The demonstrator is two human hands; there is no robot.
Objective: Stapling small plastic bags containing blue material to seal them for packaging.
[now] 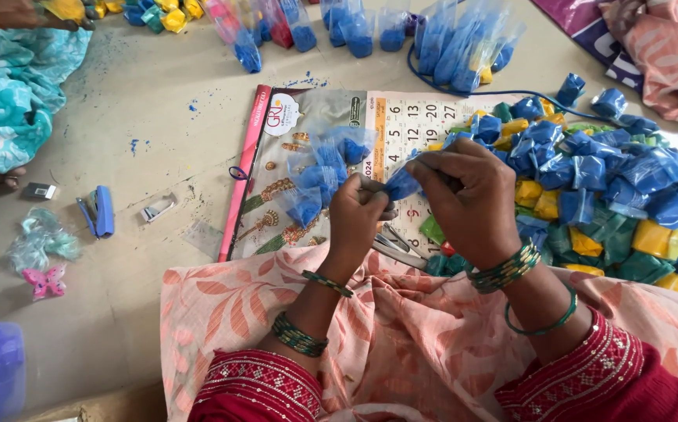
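both hands meet above a pink floral cloth [401, 344] on the lap. the left hand [357, 221] and right hand [472, 205] pinch 1 small blue powder packet [401, 184] between their fingertips. under them lies a wall calendar [401, 125]. right of it sits a heap of blue, yellow and green packets [612, 203]. farther off, a row of clear bags of blue powder [440, 39].

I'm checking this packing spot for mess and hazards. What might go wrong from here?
1. The small blue powder packet pinched between the left hand and right hand might burst; blue specks already mark the floor.
2. The metal tool lying by the lap could snag the pink cloth.
3. The heap of packets on the right may slide around and mix colours.
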